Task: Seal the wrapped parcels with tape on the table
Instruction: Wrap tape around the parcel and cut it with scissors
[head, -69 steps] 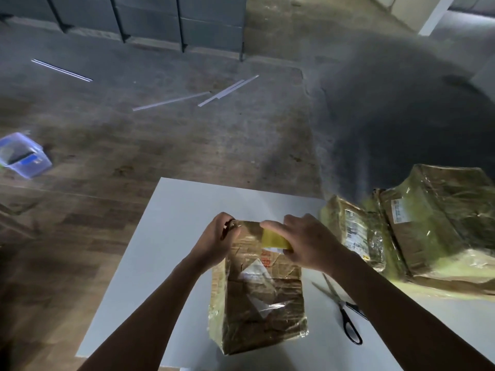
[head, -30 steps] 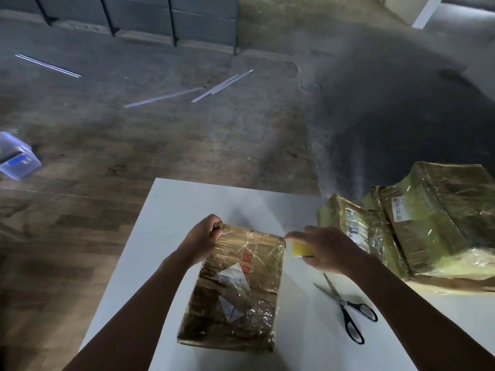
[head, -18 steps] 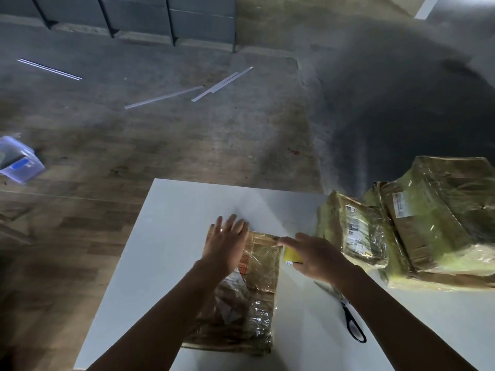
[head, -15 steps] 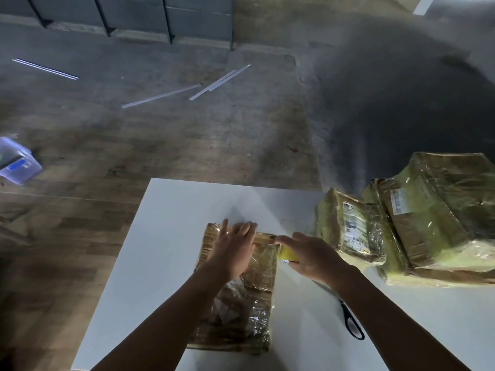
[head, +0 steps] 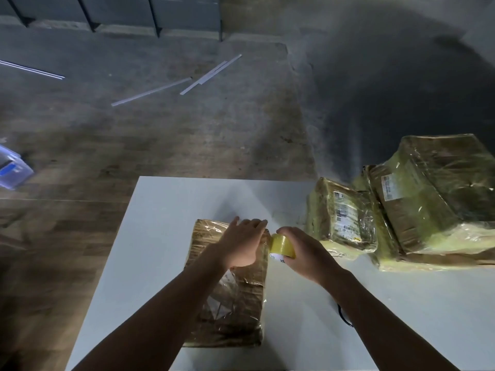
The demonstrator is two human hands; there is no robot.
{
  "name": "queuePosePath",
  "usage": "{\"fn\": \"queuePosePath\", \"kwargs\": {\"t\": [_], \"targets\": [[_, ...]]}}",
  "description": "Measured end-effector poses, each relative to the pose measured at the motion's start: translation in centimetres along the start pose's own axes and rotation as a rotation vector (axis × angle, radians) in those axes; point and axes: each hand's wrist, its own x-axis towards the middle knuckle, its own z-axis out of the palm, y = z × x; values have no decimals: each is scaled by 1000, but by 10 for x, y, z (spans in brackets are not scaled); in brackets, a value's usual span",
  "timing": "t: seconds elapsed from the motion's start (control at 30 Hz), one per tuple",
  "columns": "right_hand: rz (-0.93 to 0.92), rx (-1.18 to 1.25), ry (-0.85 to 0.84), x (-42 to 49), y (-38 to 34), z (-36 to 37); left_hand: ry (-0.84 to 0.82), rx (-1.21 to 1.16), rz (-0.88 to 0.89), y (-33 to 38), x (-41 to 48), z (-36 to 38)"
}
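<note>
Glossy film-wrapped cardboard parcel (head: 233, 298); matt white table (head: 166, 210); shiny yellow tape (head: 282, 245)

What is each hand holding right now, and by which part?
The right hand grips the yellow tape roll around its outer band. The left hand holds nothing; it lies flat on the wrapped parcel.

Three wrapped parcels share one white table (head: 166, 215): a near parcel (head: 230, 303), a middle parcel (head: 342, 215) and a large parcel (head: 434, 199). Two hands are in view, the left hand (head: 241, 245) and the right hand (head: 305, 253), with a single tape roll (head: 281, 245) and one pair of scissors (head: 344, 317), mostly hidden by an arm. On the floor beyond lie four pale strips (head: 152, 91), two of them together, and one clear plastic box (head: 13, 170).
</note>
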Motion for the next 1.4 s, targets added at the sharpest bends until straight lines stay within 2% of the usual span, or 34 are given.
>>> {"fn": "queuePosePath", "kwargs": {"t": [0.17,0.3,0.4,0.53,0.67,0.77,0.9,0.97,1.07,1.2,1.4], "targets": [[-12,2,17,1,-2,5,-36,-179,-157,3,7,7],[25,48,22,-2,-2,7,122,-165,-253,12,14,14],[98,124,-10,-7,4,3,233,-161,-200,15,10,25],[24,257,57,-19,0,-12,367,-399,-107,3,-6,18],[-54,388,158,-20,-22,-22,484,-659,-200,-11,-20,0],[-181,269,100,-11,-37,-37,501,-787,-229,-14,-35,-7],[-327,-205,135,-8,-26,-55,557,-991,-295,-35,-55,-18],[-340,-301,141,-12,-19,-56,586,-1050,-255,-39,-64,-25],[-323,-267,109,-14,-19,-53,654,-1138,-213,-32,-67,-36],[-306,-278,88,-8,-23,-51,710,-1237,-273,-30,-63,-39],[-264,-263,64,-6,-41,-51,627,-1401,-364,-43,-61,-25]]}}
